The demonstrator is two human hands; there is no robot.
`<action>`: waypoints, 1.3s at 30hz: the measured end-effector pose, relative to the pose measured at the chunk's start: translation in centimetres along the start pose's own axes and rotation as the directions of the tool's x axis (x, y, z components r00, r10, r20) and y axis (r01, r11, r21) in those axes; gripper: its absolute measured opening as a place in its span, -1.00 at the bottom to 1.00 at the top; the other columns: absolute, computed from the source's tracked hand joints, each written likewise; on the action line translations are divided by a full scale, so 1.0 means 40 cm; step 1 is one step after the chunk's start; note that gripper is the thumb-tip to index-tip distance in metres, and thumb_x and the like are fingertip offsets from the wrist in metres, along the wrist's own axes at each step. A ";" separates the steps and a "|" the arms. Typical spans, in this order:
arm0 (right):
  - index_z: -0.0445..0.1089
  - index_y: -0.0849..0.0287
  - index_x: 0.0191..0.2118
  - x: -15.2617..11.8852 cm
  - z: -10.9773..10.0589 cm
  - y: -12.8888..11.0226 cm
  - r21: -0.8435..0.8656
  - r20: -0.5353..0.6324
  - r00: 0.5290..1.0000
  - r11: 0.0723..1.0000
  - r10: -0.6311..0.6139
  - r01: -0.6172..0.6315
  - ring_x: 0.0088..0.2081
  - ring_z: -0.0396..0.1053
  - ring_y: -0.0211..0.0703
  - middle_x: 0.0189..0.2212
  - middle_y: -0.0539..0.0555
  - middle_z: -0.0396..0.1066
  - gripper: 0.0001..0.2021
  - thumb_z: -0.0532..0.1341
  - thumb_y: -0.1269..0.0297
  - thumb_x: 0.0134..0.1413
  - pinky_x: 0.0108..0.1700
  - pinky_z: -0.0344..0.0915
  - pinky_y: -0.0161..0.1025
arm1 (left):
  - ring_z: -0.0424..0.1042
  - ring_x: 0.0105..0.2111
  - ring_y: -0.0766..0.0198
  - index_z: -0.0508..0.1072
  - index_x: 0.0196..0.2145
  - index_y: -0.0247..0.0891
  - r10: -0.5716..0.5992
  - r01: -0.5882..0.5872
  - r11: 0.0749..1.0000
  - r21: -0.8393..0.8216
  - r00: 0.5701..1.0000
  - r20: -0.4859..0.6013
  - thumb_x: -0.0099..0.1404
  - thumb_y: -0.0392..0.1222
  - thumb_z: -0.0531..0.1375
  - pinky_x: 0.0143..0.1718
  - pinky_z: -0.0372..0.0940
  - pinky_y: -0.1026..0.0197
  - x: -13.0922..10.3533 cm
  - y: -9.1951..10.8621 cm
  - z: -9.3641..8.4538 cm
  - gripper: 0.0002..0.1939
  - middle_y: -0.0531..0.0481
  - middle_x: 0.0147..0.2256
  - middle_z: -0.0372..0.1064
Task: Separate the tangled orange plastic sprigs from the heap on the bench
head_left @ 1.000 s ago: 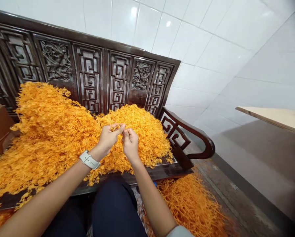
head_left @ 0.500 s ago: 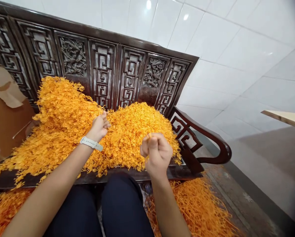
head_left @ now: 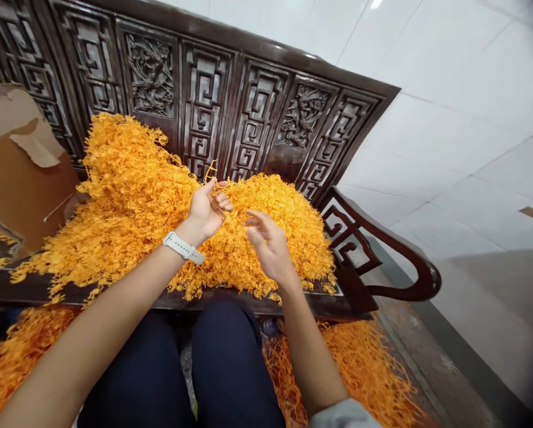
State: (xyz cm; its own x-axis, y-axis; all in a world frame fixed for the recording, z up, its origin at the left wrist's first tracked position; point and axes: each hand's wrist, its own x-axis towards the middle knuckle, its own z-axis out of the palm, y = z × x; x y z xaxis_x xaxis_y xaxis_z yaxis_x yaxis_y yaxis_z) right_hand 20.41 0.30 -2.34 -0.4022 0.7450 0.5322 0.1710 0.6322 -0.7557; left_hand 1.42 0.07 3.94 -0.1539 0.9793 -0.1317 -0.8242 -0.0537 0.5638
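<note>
My left hand (head_left: pixel 207 211), with a pale watch strap on its wrist, pinches a thin branching yellow plastic sprig (head_left: pixel 210 169) between thumb and fingers. The sprig sticks up past the fingertips. Just to the right, my right hand (head_left: pixel 268 242) has its fingers parted and slightly bent, and I see nothing in them. Both hands are over a big heap of yellow plastic sprigs (head_left: pixel 132 196), which rises in two mounds. The hands are close together but do not touch.
The heap lies on a dark carved wooden bench (head_left: pixel 293 56) with a curved armrest (head_left: pixel 404 261). A torn cardboard box (head_left: pixel 21 172) stands at left. More orange stringy pieces (head_left: pixel 359 368) lie below the bench at right and at lower left. White tiled wall is behind.
My right hand has opened from a closed grip and moved up and inward, nearer my left hand. A sprig now shows above my left fingertips. The view has shifted.
</note>
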 end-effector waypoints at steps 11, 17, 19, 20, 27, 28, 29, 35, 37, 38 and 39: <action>0.31 0.09 -0.23 -0.160 0.068 -0.166 -0.192 -0.140 0.859 0.865 -0.492 0.464 -0.56 0.18 -0.33 -0.52 -0.08 0.32 -0.82 0.14 0.38 0.51 -0.48 0.09 -0.27 | -0.14 -0.74 0.51 0.30 -0.36 -0.25 0.049 -0.023 0.964 0.264 0.995 -0.092 0.68 -0.05 0.01 -0.71 -0.24 0.39 0.024 -0.049 0.001 -0.58 0.26 -0.68 -0.05; 0.28 0.07 -0.37 -0.217 -0.018 -0.186 -0.028 -0.324 0.882 0.935 -0.343 0.354 -0.57 0.08 -0.25 -0.59 -0.08 0.10 -0.70 0.11 0.24 0.51 -0.46 0.04 -0.19 | -0.19 -0.76 0.50 0.25 -0.39 -0.22 0.141 -0.150 0.989 -0.013 0.951 -0.275 0.70 -0.10 -0.03 -0.72 -0.23 0.41 0.088 0.048 -0.073 -0.56 0.29 -0.70 -0.18; 0.39 0.04 -0.29 -0.121 -0.058 -0.103 -0.043 -0.490 0.855 0.984 -0.171 0.172 -0.49 0.19 -0.20 -0.51 -0.03 0.19 -0.70 0.08 0.12 0.53 -0.40 0.17 -0.19 | -0.12 -0.75 0.49 0.26 -0.40 -0.22 0.097 -0.123 0.988 -0.096 0.966 -0.242 0.70 -0.05 -0.05 -0.72 -0.14 0.41 0.093 0.063 -0.081 -0.54 0.27 -0.69 -0.14; 0.46 0.03 -0.18 -0.068 -0.077 -0.058 -0.091 -0.476 0.876 0.995 -0.075 0.035 -0.34 0.34 -0.12 -0.37 0.05 0.32 -0.67 0.07 -0.01 0.51 -0.28 0.32 -0.13 | -0.07 -0.74 0.48 0.26 -0.40 -0.21 0.087 -0.117 0.985 -0.127 0.972 -0.219 0.69 -0.03 -0.05 -0.72 -0.09 0.40 0.091 0.062 -0.075 -0.54 0.25 -0.69 -0.09; 0.48 0.05 0.12 -0.008 -0.020 0.035 0.402 -0.344 0.853 0.883 0.392 -0.243 0.18 0.46 0.09 0.19 0.24 0.43 -0.45 0.08 -0.28 0.41 0.28 0.39 0.16 | 0.49 -0.49 0.33 0.31 -0.32 -0.24 0.130 -0.187 0.945 -0.267 0.968 -0.217 0.56 -0.41 -0.10 -0.18 0.58 0.16 0.032 -0.003 0.048 -0.68 -0.01 -0.50 0.40; 0.47 0.05 0.10 -0.036 0.017 0.020 0.612 -0.227 0.861 0.755 0.454 -0.237 0.03 0.54 0.03 0.08 0.20 0.50 -0.50 0.11 -0.24 0.40 0.15 0.48 0.10 | 0.54 -0.43 0.29 0.36 -0.27 -0.27 0.129 -0.184 0.944 -0.275 0.970 -0.205 0.57 -0.40 -0.11 -0.08 0.59 0.11 0.026 -0.013 0.061 -0.69 -0.04 -0.47 0.44; 0.45 0.04 0.11 -0.061 0.053 0.003 0.762 -0.112 0.867 0.602 0.486 -0.239 -0.08 0.58 -0.01 0.01 0.15 0.53 -0.56 0.19 -0.17 0.37 0.04 0.53 0.04 | 0.58 -0.38 0.26 0.40 -0.21 -0.29 0.136 -0.184 0.945 -0.271 0.973 -0.189 0.58 -0.38 -0.11 -0.01 0.58 0.08 0.022 -0.023 0.070 -0.68 -0.07 -0.44 0.48; 0.41 0.03 0.17 -0.050 0.107 -0.081 0.932 -0.101 0.897 0.356 0.431 -0.066 -0.09 0.60 -0.08 0.05 0.11 0.55 -0.59 0.37 0.10 0.26 0.08 0.57 -0.01 | 0.59 0.12 0.14 0.50 0.09 -0.40 0.099 -0.098 0.995 0.013 0.993 -0.064 0.61 -0.20 -0.05 0.35 0.31 0.06 0.012 -0.073 0.067 -0.62 -0.30 0.00 0.62; 0.43 0.07 0.11 -0.011 0.064 -0.090 0.942 -0.125 0.885 0.335 0.448 -0.036 -0.04 0.59 -0.06 0.04 0.15 0.57 -0.62 0.28 -0.05 0.36 0.20 0.52 0.04 | 0.54 0.20 0.09 0.45 0.14 -0.36 0.104 -0.102 0.990 0.096 0.995 -0.012 0.61 -0.13 0.03 0.39 0.26 0.03 0.009 -0.080 0.056 -0.66 -0.33 0.16 0.55; 0.44 0.09 0.08 0.006 0.040 -0.092 0.952 -0.123 0.885 0.306 0.450 -0.023 0.00 0.59 -0.04 0.04 0.18 0.58 -0.57 0.22 -0.16 0.38 0.27 0.48 0.06 | 0.55 0.19 0.07 0.42 0.17 -0.31 0.121 -0.121 0.985 0.125 0.993 0.007 0.60 -0.11 0.07 0.38 0.27 0.00 0.008 -0.082 0.051 -0.67 -0.33 0.21 0.52; 0.44 0.11 0.05 0.021 0.016 -0.091 0.961 -0.119 0.888 0.276 0.443 -0.008 0.07 0.57 -0.01 0.05 0.21 0.57 -0.49 0.17 -0.26 0.37 0.33 0.44 0.07 | 0.57 0.15 0.07 0.37 0.19 -0.25 0.142 -0.144 0.978 0.151 0.990 0.023 0.60 -0.09 0.11 0.35 0.30 -0.03 0.006 -0.083 0.048 -0.68 -0.31 0.24 0.50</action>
State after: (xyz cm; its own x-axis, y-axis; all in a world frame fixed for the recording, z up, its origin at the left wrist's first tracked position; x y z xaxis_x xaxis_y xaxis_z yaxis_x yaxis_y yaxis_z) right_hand 18.86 -1.52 0.61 -0.1741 0.9675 0.1835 -0.8140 -0.0365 -0.5797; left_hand 5.17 0.87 3.58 -0.2571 0.9659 -0.0315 -0.7017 -0.1642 0.6933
